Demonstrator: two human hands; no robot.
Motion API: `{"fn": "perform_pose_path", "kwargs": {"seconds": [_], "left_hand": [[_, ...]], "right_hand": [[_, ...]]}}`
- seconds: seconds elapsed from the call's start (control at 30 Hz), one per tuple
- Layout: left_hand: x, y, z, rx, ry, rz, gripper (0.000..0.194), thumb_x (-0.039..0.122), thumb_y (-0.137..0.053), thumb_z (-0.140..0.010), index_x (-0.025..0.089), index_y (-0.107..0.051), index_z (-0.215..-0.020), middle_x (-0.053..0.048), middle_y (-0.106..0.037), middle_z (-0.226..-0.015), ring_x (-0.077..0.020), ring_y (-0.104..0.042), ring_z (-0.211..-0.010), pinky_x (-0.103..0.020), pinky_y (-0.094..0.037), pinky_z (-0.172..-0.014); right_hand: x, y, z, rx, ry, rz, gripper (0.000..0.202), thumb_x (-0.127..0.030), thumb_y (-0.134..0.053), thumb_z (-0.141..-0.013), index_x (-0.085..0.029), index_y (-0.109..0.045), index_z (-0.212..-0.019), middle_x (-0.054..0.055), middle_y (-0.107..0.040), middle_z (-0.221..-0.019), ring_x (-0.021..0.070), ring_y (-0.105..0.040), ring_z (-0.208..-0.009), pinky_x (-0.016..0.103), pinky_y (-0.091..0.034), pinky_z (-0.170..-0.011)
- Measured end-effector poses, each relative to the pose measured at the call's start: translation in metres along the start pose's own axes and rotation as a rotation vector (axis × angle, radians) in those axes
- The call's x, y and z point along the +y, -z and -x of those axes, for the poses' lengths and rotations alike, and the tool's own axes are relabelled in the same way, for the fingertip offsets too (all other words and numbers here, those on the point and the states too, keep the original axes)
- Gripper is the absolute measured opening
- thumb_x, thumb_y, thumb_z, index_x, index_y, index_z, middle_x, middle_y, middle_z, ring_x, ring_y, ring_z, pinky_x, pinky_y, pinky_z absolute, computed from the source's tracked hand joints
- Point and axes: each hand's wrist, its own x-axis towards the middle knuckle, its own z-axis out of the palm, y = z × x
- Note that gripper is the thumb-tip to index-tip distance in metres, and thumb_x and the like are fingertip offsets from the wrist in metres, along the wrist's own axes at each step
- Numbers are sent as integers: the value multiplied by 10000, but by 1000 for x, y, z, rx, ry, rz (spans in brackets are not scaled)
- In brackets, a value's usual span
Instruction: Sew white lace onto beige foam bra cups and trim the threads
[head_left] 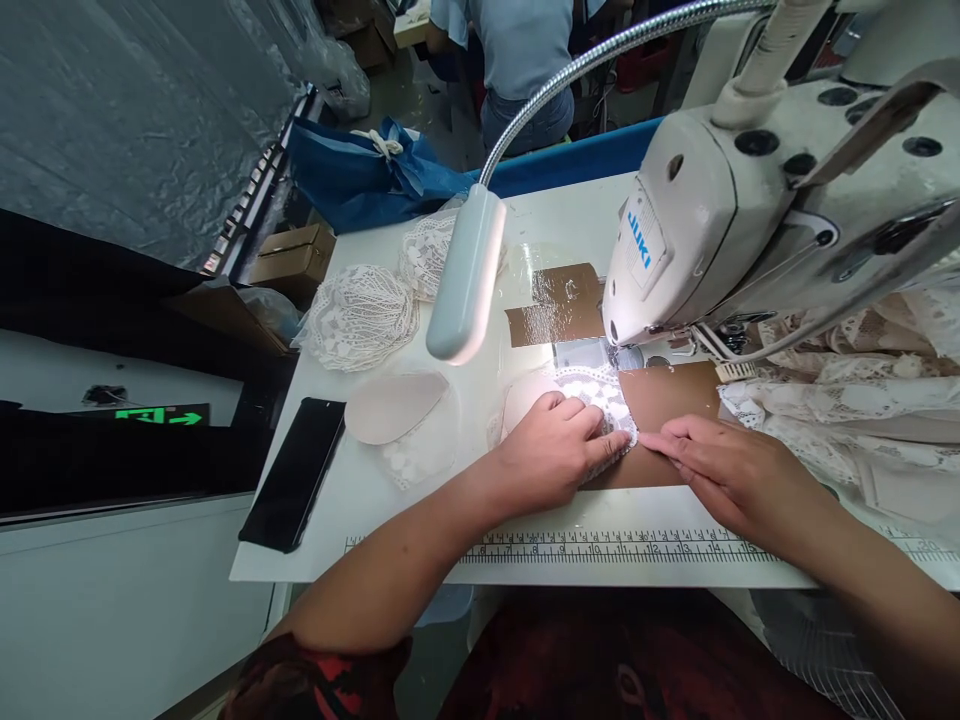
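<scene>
A white lace piece (592, 388) lies under the lamp light, just in front of the needle area of the white sewing machine (675, 220). My left hand (555, 450) presses on the lace, its fingers bent over the cloth and the thumb near its right edge. My right hand (720, 465) rests over the brown-covered plate (667, 395), with its index finger reaching to the lace's edge beside my left thumb. Its other fingers are folded together, and whether they pinch the edge is hard to see. A beige oval pad (394, 405) with lace lies left of my left hand.
Stacked lace pieces (360, 318) lie at the table's back left, near a black phone (294, 475). A lamp head (466, 275) hangs over the middle. Gathered lace fabric (885, 400) fills the right side. A printed ruler (570, 545) runs along the front edge. Another person (525, 60) sits beyond.
</scene>
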Motion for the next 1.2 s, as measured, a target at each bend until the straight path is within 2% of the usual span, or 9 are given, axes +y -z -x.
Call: {"fn": "perform_pose_path", "kwargs": {"seconds": [0.1,0.17,0.27,0.33,0.47,0.67,0.9,1.2], "left_hand": [[-1,-1,0,34,4,19,448,161,-461,-910,216,-543,-1346,-95,-621,-1010,-212,-514,-863,-365,-380,-780],[-3,-2,1,83,-8,48,408,181,-446,-926,211,-575,-1312,-117,-622,-1149,-237,-526,-979,-377,-409,-823],[-7,-1,0,133,-45,81,362,215,-420,-945,174,-614,-1248,-128,-524,-1405,-265,-502,-1123,-393,-444,-879],[-9,0,-3,128,-42,70,388,220,-415,-942,149,-588,-1282,-131,-479,-1466,-261,-523,-1081,-397,-469,-859],[-9,0,-9,87,4,26,445,208,-414,-932,95,-535,-1346,-155,-511,-1440,-245,-555,-944,-394,-498,-815],[-7,-2,-10,104,49,26,454,154,-450,-884,11,-571,-1297,-180,-552,-1398,-251,-556,-943,-396,-518,-870],[-15,-2,-11,87,40,46,499,141,-524,-816,15,-585,-1295,-171,-552,-1406,-256,-568,-975,-389,-519,-896],[-38,3,-22,25,45,0,544,176,-518,-829,60,-547,-1360,-133,-516,-1454,-263,-562,-995,-399,-497,-899]], "right_hand": [[0,-2,-4,-20,-26,89,405,-35,-379,-890,-196,-637,-1157,53,-614,-869,186,-534,-749,306,-372,-628],[-1,-5,-6,-34,-12,176,398,-19,-394,-865,-187,-659,-1110,50,-589,-818,191,-506,-709,315,-349,-615],[-2,-9,-6,-4,7,218,423,6,-406,-835,-172,-661,-1122,51,-571,-805,192,-486,-708,315,-339,-630],[-2,-11,-5,15,12,214,436,16,-407,-824,-159,-654,-1138,56,-572,-819,192,-485,-722,312,-342,-640],[-1,-14,-4,48,13,198,441,31,-402,-804,-139,-652,-1125,67,-585,-859,189,-500,-742,307,-353,-642],[-2,-14,-5,19,4,210,423,32,-407,-805,-151,-664,-1087,52,-564,-824,188,-497,-729,311,-334,-624],[-4,-11,-13,74,-18,256,339,-16,-409,-847,-178,-690,-945,24,-521,-725,172,-401,-638,314,-267,-606],[6,-2,-36,-24,-51,267,291,-85,-417,-855,-204,-682,-866,23,-526,-715,173,-435,-651,321,-242,-607]]}}
